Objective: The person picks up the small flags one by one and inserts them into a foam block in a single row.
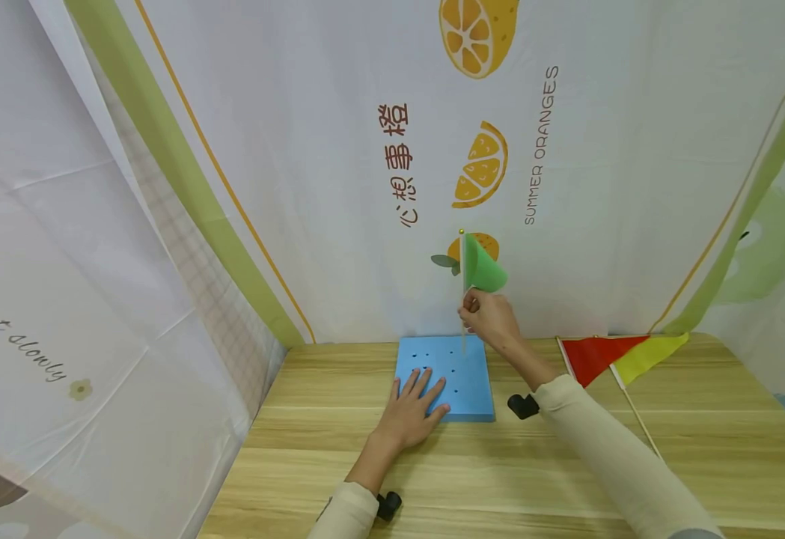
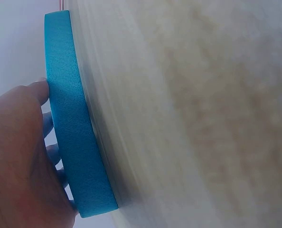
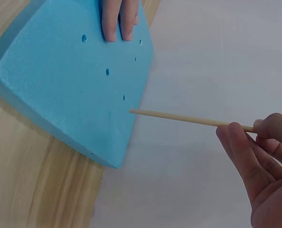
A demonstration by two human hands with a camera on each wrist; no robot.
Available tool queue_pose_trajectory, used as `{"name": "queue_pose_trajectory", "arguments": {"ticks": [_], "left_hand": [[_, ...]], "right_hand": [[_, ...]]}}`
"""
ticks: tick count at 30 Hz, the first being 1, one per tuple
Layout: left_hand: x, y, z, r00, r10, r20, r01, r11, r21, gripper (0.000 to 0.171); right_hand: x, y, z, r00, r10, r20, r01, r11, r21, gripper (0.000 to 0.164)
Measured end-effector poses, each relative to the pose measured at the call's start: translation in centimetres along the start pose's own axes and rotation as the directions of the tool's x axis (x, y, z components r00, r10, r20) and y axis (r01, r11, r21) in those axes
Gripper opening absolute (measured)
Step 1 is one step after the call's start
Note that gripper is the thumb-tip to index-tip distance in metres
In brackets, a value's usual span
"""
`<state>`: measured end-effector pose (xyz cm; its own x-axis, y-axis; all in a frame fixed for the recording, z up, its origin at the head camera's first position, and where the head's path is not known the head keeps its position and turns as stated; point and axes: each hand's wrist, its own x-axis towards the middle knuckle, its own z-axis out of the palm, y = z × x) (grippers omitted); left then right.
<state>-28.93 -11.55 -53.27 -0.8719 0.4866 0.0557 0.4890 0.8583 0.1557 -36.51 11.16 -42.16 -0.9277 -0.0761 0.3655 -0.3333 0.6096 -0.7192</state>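
A blue foam block (image 1: 473, 397) with several small holes in its top lies flat on the table. Spread over its left part, my left hand (image 1: 408, 415) presses down with straight fingers; in the left wrist view those fingers (image 2: 41, 90) rest against the block's upper face. My right hand (image 1: 492, 318) pinches the thin wooden stick of a green flag (image 1: 483, 268) between thumb and fingertips. The stick (image 3: 179, 117) points down toward the block's far right corner. Whether its tip touches the foam I cannot tell. The green cloth hangs curled above the hand.
On the right of the wooden table (image 1: 325, 442) lie a red flag (image 1: 597, 355) and a yellow flag (image 1: 648, 359) with its stick reaching toward me. A white printed curtain (image 1: 338, 224) rises right behind the block, and another hangs along the left side.
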Motion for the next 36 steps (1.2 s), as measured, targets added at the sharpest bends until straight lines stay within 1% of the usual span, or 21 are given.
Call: {"name": "queue_pose_trajectory", "arguments": {"ticks": [5, 14, 22, 28, 36], "left_hand": [[-0.1, 0.1, -0.1, 1.0, -0.001, 0.005, 0.001, 1.0, 0.01, 0.063], [0.1, 0.1, 0.0, 1.0, -0.007, 0.008, 0.007, 1.0, 0.018, 0.063], [0.1, 0.0, 0.2, 1.0, -0.001, 0.004, 0.001, 1.0, 0.008, 0.062], [0.1, -0.1, 0.2, 1.0, 0.01, -0.01, -0.01, 1.0, 0.004, 0.062], [0.3, -0.1, 0.4, 1.0, -0.014, 0.009, 0.014, 1.0, 0.009, 0.063]], "right_hand": [[0.2, 0.0, 0.6, 1.0, -0.023, -0.017, 0.023, 1.0, -0.005, 0.011], [0.9, 0.2, 1.5, 0.999, -0.035, -0.037, 0.033, 0.999, -0.034, 0.012], [1.2, 0.3, 2.6, 0.998, -0.051, -0.029, 0.05, 0.998, -0.046, 0.012], [1.1, 0.2, 3.3, 0.998, -0.043, -0.036, 0.041, 0.998, -0.04, 0.012], [1.1, 0.6, 3.7, 0.998, -0.049, -0.035, 0.047, 0.997, -0.053, 0.012]]}}
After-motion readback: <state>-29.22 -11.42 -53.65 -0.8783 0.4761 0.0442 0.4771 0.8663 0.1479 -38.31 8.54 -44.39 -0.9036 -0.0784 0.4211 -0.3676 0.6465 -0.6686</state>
